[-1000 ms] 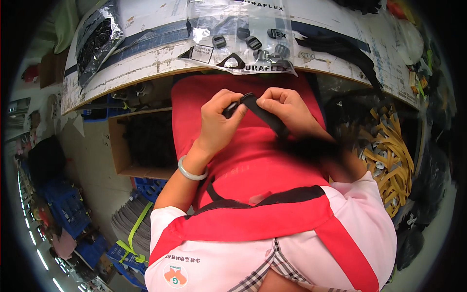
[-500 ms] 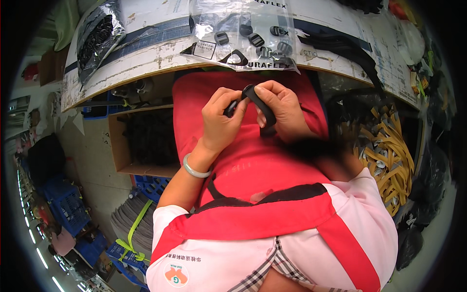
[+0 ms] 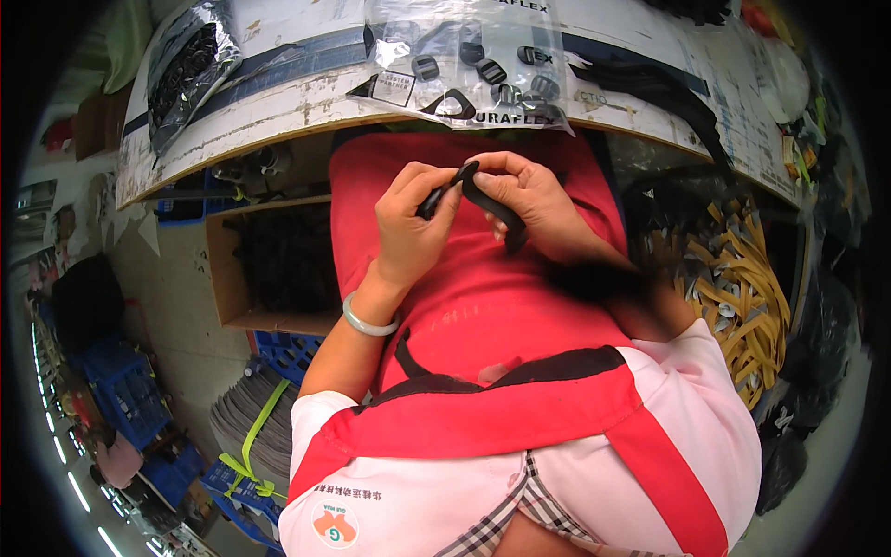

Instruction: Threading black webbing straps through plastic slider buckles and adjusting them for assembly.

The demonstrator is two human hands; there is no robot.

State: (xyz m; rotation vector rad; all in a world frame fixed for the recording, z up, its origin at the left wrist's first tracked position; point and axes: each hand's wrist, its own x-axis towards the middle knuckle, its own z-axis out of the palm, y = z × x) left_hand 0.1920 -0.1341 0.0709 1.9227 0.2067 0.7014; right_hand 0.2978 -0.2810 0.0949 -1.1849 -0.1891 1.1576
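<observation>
Over my lap, my left hand (image 3: 408, 223) is closed, its thumb and fingers pinching a small glossy black piece (image 3: 432, 202), probably a buckle; the fingers partly cover it. A black webbing strap (image 3: 495, 206) meets that piece at the fingertips. My right hand (image 3: 540, 206) is closed on this strap, thumb on top, close to the left fingertips. The strap curves down below the right fingers. How it joins the black piece is hidden. Beyond my hands, a clear plastic bag (image 3: 390, 104) with several black buckles (image 3: 490, 71) lies at the table edge.
The white worktable (image 3: 297, 107) carries a bag of black parts (image 3: 193, 79) at left and black straps (image 3: 650, 88) at right. Beneath it stands a cardboard box (image 3: 227, 278) of dark items. Yellow-brown straps (image 3: 742, 306) are heaped at right, blue crates (image 3: 125, 390) at left.
The loop in the strap between my hands has flattened, and its hanging part has shifted. My left hand has moved slightly left and turned a little. Both hands keep their hold.
</observation>
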